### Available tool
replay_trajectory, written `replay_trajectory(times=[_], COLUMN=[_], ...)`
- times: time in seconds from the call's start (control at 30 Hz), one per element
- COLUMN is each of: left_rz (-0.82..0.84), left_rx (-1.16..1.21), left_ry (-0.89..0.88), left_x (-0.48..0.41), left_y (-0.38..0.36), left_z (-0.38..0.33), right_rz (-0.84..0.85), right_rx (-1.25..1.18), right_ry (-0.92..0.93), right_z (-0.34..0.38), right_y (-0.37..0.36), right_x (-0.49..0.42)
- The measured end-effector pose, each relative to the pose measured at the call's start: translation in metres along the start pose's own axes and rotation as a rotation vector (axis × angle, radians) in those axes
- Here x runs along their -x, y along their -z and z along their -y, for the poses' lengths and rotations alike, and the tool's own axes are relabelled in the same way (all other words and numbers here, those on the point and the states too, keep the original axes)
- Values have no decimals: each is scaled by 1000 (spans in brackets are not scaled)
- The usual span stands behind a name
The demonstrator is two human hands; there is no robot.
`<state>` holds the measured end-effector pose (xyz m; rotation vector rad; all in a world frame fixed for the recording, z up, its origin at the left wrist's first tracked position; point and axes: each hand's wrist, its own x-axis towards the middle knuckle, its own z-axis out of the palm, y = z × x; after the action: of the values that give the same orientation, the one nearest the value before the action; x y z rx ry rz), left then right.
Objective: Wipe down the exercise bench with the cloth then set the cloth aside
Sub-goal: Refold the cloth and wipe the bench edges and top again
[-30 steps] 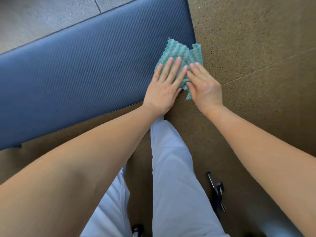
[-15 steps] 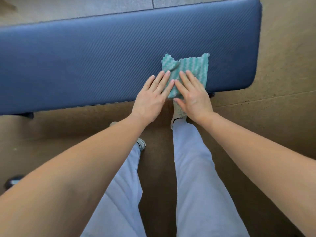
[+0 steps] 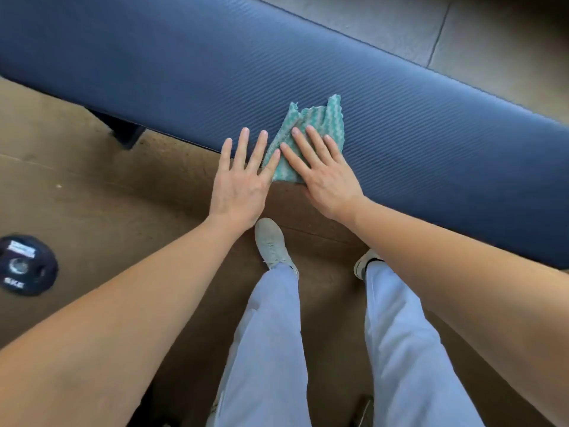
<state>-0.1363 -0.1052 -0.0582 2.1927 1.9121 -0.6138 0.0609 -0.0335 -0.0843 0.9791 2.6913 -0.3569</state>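
On the near edge of the navy exercise bench (image 3: pixel 400 124), crumpled green-and-white cloth (image 3: pixel 320 124) lying under the right hand (image 3: pixel 326 177), fingers spread and pressing flat, left hand (image 3: pixel 240 186) lying open beside it, index fingertip touching the cloth, weight plate (image 3: pixel 26 265) sitting on the brown floor (image 3: pixel 92 186)

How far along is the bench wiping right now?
Done: nothing on the pad shows which parts are wiped. In hand: the right hand presses the green-and-white wavy cloth flat on the dark blue padded bench; the left hand rests at its edge. Left: finishing, then setting the cloth aside.
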Motion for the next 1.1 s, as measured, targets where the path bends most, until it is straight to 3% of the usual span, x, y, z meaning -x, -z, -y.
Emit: replay_trajectory(times=[0.23, 0.43, 0.7, 0.97, 1.1], left_rz=[-1, 2, 143, 254, 250], left_rx=[125, 207, 304, 346, 439], left_ry=[242, 322, 542, 588, 529], left_x=[16, 14, 9, -3, -23], left_y=[-25, -35, -31, -30, -36], left_z=[101, 166, 258, 384, 434], right_rz=[23, 30, 118, 139, 109], right_rx=[117, 117, 67, 1, -7], right_ry=[116, 163, 275, 347, 275], right_z=[71, 106, 166, 215, 227], right_y=[21, 33, 69, 104, 117], right_x=[-111, -176, -280, -394, -437])
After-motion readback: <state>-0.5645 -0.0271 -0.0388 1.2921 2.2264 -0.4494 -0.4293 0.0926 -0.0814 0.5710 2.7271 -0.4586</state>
